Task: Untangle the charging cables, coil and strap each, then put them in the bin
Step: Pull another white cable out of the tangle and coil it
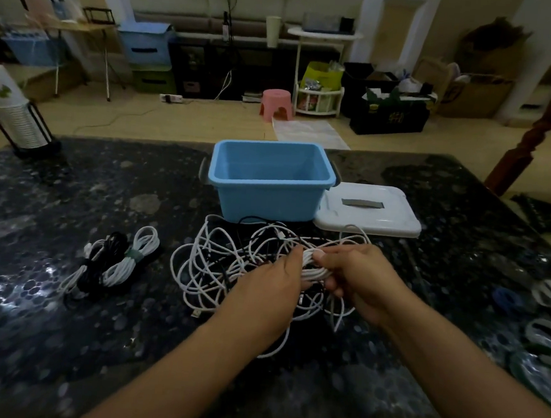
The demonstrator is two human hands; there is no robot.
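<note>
While both hands (357,276) grip white coil (312,267); smooth rectangular plastic bin (269,188) behind.

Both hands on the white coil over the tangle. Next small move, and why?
Probably keep winding: the left hand feeds another loop onto the white coil that the right hand grips. The coil carries no strap yet, and white cable still trails into the tangle. The strapped bundles lie to the left, the blue bin holds nothing, and loose straps wait at right.

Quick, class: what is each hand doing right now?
Left hand: fingers pinch the white cable coil.
Right hand: fingers curled round the same coil, holding it above the tangle.
</note>
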